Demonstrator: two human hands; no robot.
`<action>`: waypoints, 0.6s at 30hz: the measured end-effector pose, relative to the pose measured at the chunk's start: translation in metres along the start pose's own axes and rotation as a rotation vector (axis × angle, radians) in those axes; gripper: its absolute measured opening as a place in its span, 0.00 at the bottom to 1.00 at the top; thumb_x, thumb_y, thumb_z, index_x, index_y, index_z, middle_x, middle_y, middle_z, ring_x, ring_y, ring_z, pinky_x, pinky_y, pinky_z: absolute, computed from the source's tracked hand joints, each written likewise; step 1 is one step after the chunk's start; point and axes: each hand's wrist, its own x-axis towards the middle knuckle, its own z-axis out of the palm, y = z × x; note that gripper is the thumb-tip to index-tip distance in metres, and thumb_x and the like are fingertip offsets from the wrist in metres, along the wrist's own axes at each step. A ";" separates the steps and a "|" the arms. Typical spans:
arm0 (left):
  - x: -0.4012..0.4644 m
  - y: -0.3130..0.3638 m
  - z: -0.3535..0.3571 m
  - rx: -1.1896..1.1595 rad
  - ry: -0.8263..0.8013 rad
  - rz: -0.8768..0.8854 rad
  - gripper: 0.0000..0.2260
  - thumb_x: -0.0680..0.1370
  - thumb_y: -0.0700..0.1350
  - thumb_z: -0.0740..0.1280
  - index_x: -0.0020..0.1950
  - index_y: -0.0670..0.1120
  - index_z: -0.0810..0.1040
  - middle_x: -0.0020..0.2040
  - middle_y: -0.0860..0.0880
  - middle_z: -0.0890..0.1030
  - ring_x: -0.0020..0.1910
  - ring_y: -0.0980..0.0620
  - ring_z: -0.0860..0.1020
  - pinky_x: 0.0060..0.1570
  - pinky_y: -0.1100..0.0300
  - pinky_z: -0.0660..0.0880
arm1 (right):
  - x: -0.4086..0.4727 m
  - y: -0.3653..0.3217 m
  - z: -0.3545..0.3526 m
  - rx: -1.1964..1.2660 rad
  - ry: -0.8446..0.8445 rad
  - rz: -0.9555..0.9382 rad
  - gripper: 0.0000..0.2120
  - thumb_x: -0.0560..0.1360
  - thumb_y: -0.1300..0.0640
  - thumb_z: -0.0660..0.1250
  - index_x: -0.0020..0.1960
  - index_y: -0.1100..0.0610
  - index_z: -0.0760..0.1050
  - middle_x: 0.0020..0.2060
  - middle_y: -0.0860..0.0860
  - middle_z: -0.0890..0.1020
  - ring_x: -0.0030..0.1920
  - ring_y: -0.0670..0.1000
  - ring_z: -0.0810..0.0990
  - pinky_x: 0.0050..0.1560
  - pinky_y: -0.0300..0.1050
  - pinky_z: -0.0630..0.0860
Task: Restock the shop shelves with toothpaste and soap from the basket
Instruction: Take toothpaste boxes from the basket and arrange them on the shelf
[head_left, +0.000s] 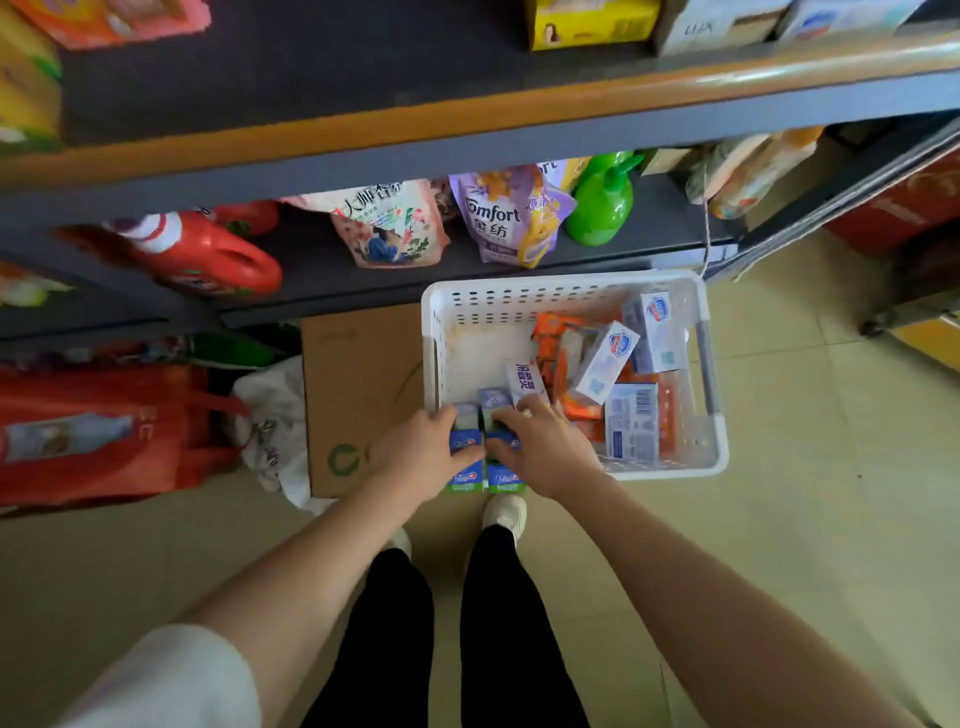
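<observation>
Two blue-green toothpaste boxes (485, 470) stand at the near-left corner of the white basket (711, 364), left hand (421, 447) and right hand (540, 447) each in a closed grip on one, soap boxes (631, 421) along the basket's right side, floor below the shelf (467, 150).

The far-left part of the white basket (571, 291) is lying bare down to its floor, giving open room to reach in, while soap boxes (605, 361) and orange packets (558, 338) are crowding its right half. Above it, the upper shelf (311, 98) is showing a wide dark bare stretch between the goods at its ends. Pouches (389, 228), a green bottle (602, 208) and a red jug (208, 254) are blocking most of the lower shelf's (660, 218) front.
</observation>
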 end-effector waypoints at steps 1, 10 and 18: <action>0.001 0.000 -0.001 -0.019 0.001 -0.022 0.26 0.75 0.64 0.58 0.65 0.47 0.65 0.58 0.45 0.75 0.50 0.43 0.77 0.43 0.52 0.77 | 0.001 0.001 -0.002 -0.024 -0.017 0.006 0.19 0.76 0.46 0.60 0.63 0.54 0.70 0.63 0.56 0.68 0.64 0.58 0.68 0.57 0.52 0.70; 0.013 0.022 -0.007 -0.046 0.050 -0.326 0.27 0.73 0.58 0.66 0.61 0.38 0.67 0.54 0.44 0.78 0.50 0.43 0.79 0.39 0.57 0.74 | 0.011 -0.017 -0.002 0.040 -0.049 0.299 0.28 0.74 0.46 0.62 0.67 0.61 0.62 0.64 0.57 0.66 0.65 0.59 0.68 0.56 0.52 0.72; -0.020 0.017 -0.025 -0.055 0.157 -0.226 0.19 0.73 0.54 0.66 0.55 0.41 0.70 0.43 0.47 0.77 0.41 0.45 0.78 0.31 0.59 0.68 | 0.001 -0.022 -0.018 -0.019 -0.094 0.413 0.24 0.74 0.44 0.63 0.62 0.60 0.70 0.48 0.53 0.76 0.47 0.54 0.76 0.42 0.45 0.72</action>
